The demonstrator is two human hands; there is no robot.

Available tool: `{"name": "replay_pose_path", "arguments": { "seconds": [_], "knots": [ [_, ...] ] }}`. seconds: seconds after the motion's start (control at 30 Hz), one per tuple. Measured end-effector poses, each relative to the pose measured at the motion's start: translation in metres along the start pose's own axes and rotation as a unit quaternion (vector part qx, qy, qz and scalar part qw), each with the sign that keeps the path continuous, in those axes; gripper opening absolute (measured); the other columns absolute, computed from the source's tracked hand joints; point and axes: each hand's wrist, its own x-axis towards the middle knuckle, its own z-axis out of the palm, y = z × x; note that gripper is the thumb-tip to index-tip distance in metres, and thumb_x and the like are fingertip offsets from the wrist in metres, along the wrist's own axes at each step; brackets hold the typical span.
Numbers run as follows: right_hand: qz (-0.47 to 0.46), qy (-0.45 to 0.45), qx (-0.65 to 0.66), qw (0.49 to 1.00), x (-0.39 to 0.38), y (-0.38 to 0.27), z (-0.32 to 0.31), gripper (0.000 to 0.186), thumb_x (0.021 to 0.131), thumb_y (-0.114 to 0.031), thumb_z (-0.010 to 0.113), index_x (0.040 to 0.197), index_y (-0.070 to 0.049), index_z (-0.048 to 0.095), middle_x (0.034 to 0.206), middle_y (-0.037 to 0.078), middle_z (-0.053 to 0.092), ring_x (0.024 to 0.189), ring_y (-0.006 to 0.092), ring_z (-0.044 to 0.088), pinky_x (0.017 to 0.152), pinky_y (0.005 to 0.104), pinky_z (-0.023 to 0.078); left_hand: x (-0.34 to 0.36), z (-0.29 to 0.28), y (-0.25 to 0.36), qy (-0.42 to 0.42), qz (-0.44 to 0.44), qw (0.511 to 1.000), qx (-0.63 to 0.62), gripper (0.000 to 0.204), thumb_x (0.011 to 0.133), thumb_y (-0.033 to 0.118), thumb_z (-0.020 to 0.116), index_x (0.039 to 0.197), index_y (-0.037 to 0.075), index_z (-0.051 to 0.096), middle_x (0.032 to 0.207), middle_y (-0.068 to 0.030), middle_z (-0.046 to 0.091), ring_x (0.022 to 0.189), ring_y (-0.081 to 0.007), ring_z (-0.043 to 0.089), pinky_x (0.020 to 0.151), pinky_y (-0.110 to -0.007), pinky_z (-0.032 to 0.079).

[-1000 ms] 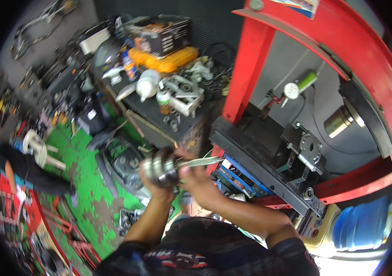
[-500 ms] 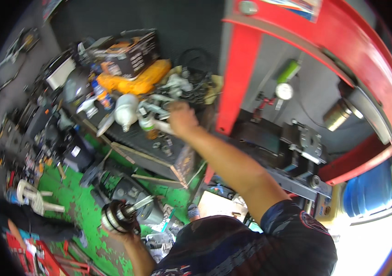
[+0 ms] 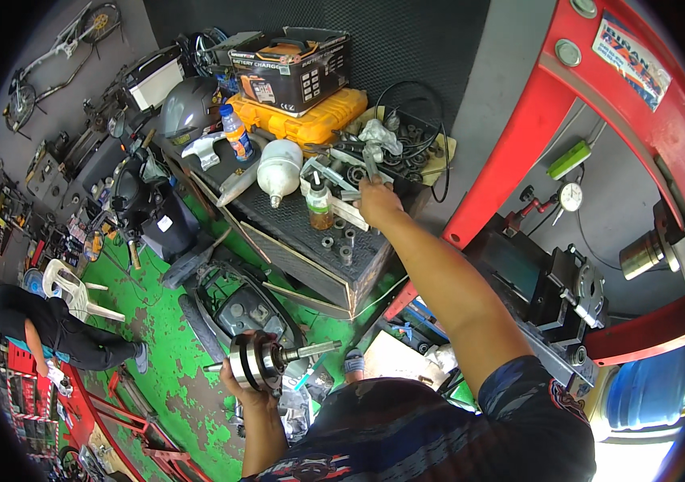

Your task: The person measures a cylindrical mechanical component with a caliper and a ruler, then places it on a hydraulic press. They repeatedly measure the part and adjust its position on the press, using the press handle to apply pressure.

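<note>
My left hand (image 3: 248, 392) grips a crankshaft (image 3: 256, 361) from below, its round steel webs above my fingers and one shaft end pointing right. Over the far end of the black bench (image 3: 278, 249), my right hand (image 3: 379, 202) is closed around the near end of a grey metal bar-like piece (image 3: 371, 163); its exact kind is unclear. Left of that hand lie a caliper (image 3: 323, 172) and a pale flat bar (image 3: 349, 214). A dropper-topped bottle of amber liquid (image 3: 320, 210) stands beside a big white bulb (image 3: 280, 167). Small metal sleeves (image 3: 346, 251) sit at the bench's front.
A red press frame (image 3: 511, 128) rises at right, with a dial gauge (image 3: 570, 196) behind it. A boxed charger (image 3: 290, 72) rests on a yellow case (image 3: 310, 120). Motorcycle parts (image 3: 250, 309) lie on the green floor. Another person (image 3: 61, 329) bends over at far left.
The view has shifted, so the bench sits farther right and lower in it. My right hand now shows closed on a metal piece; the crankshaft stays in my left hand, turned more level.
</note>
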Motion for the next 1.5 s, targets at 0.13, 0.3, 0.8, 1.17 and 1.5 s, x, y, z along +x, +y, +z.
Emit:
{"name": "replay_pose_path", "arguments": {
  "seconds": [0.13, 0.3, 0.8, 1.17, 1.5],
  "knots": [
    [0.068, 0.082, 0.048, 0.993, -0.011, 0.000, -0.005, 0.031, 0.105, -0.015, 0.040, 0.130, -0.002, 0.052, 0.125, 0.029, 0.064, 0.110, 0.0452, 0.067, 0.091, 0.0517, 0.058, 0.005, 0.009, -0.002, 0.018, -0.041, 0.998, 0.039, 0.071, 0.094, 0.059, 0.049, 0.135, 0.001, 0.057, 0.124, -0.0199, 0.067, 0.115, -0.0345, 0.067, 0.096, -0.045, 0.056],
    [-0.067, 0.273, 0.280, 0.918, -0.088, -0.028, -0.063, 0.032, 0.099, -0.002, 0.057, 0.130, 0.002, 0.051, 0.116, 0.028, 0.067, 0.096, 0.0393, 0.071, 0.084, 0.0441, 0.059, 0.018, 0.052, -0.021, -0.022, -0.093, 0.995, -0.027, 0.067, 0.093, 0.059, 0.056, 0.131, 0.003, 0.060, 0.114, -0.0125, 0.068, 0.101, -0.0269, 0.068, 0.089, -0.040, 0.056],
    [-0.105, 0.031, 0.619, 0.778, -0.261, -0.035, -0.131, 0.040, 0.103, -0.002, 0.061, 0.139, 0.001, 0.046, 0.108, 0.010, 0.070, 0.096, 0.0114, 0.065, 0.081, 0.0275, 0.057, -0.020, 0.178, -0.051, -0.028, -0.213, 0.976, 0.037, 0.065, 0.101, 0.058, 0.040, 0.120, 0.001, 0.065, 0.094, -0.0126, 0.073, 0.068, -0.0211, 0.069, 0.055, -0.033, 0.057],
    [-0.098, 0.059, 0.607, 0.786, -0.276, -0.019, -0.141, 0.042, 0.103, -0.001, 0.059, 0.142, 0.003, 0.044, 0.109, 0.012, 0.071, 0.096, 0.0142, 0.068, 0.081, 0.0299, 0.058, -0.043, 0.204, -0.050, -0.027, -0.245, 0.968, 0.053, 0.067, 0.101, 0.061, 0.040, 0.116, 0.002, 0.066, 0.090, -0.0112, 0.073, 0.063, -0.0204, 0.068, 0.050, -0.032, 0.054],
    [-0.113, 0.014, 0.569, 0.815, -0.270, -0.011, -0.140, 0.044, 0.104, -0.003, 0.056, 0.146, 0.005, 0.043, 0.109, 0.014, 0.073, 0.094, 0.0145, 0.069, 0.080, 0.0300, 0.058, -0.046, 0.206, -0.050, -0.024, -0.242, 0.970, 0.023, 0.062, 0.100, 0.060, 0.045, 0.122, 0.004, 0.062, 0.097, -0.0105, 0.072, 0.072, -0.0196, 0.070, 0.051, -0.034, 0.056]
  ]
}}
